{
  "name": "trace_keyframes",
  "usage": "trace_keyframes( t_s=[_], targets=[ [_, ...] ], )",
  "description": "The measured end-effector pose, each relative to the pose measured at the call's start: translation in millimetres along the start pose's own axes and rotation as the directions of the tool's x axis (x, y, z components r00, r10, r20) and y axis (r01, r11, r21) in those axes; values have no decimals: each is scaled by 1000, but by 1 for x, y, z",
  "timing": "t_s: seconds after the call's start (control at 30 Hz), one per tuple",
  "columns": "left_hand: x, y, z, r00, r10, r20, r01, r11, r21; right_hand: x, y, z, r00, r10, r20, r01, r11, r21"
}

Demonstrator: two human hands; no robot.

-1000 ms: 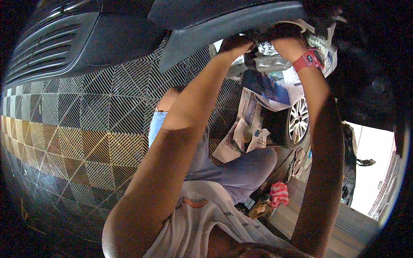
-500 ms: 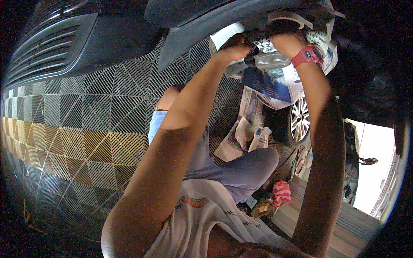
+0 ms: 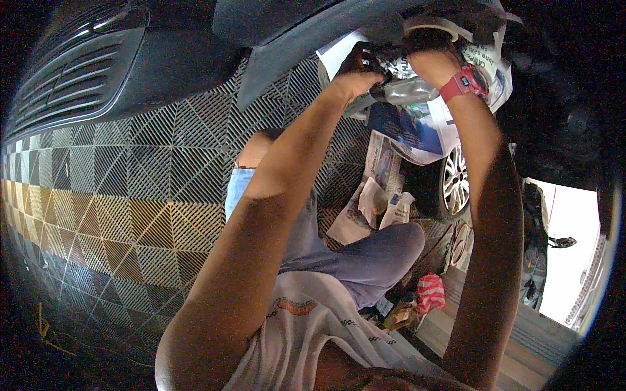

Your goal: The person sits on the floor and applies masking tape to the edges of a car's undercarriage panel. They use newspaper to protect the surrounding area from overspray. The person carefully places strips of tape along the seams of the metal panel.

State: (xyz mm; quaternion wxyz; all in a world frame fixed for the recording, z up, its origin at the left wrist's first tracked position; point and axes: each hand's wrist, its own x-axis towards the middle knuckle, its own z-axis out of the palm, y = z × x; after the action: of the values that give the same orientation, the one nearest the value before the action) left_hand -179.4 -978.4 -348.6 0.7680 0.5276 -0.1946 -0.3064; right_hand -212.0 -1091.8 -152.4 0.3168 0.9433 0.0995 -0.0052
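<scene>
Both my arms reach up to newspaper sheets (image 3: 407, 127) fixed around a dark car body part. My left hand (image 3: 357, 77) is curled at the dark edge of this work area, thumb pointing right; what lies in its fingers is lost in shadow. Close to its right is my right hand (image 3: 433, 64), bent over the paper, its fingers hidden in the dark. A red watch (image 3: 464, 83) is on that wrist. Just below the right hand sits a clear, shiny, rounded piece (image 3: 412, 92). Above it curves a cream band (image 3: 430, 29) that looks like masking tape.
A dark car panel with a slatted grille (image 3: 72, 72) spans the upper left. Grey and yellow ribbed tiles (image 3: 150, 169) cover the floor. Crumpled newspaper (image 3: 372, 202) lies near a silver-spoked wheel (image 3: 454, 182). A red-and-white striped bag (image 3: 430, 293) rests by my knee.
My left hand has shifted slightly, its fingers lifting a little from the thumb. My right hand stays almost in place over the paper.
</scene>
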Motion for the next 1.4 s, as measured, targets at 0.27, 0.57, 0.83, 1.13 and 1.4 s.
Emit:
trace_keyframes(
  t_s=[0.27,0.57,0.83,1.13,1.4],
  targets=[
    [-26,51,-11,920,391,-30,-284,718,635,-4,1,0,989,2,146,4,999,-41],
    [-49,54,11,869,480,-119,-362,781,510,-5,4,2,981,-32,190,40,998,-41],
    [-40,34,9,920,326,-220,-277,934,223,-5,9,14,985,-63,163,65,998,-8],
    [-43,38,3,965,242,96,-250,965,80,-8,13,21,967,-17,255,8,999,33],
    [-49,42,7,903,430,5,-362,753,550,-5,-12,-42,915,31,401,-112,977,180]
  ],
)
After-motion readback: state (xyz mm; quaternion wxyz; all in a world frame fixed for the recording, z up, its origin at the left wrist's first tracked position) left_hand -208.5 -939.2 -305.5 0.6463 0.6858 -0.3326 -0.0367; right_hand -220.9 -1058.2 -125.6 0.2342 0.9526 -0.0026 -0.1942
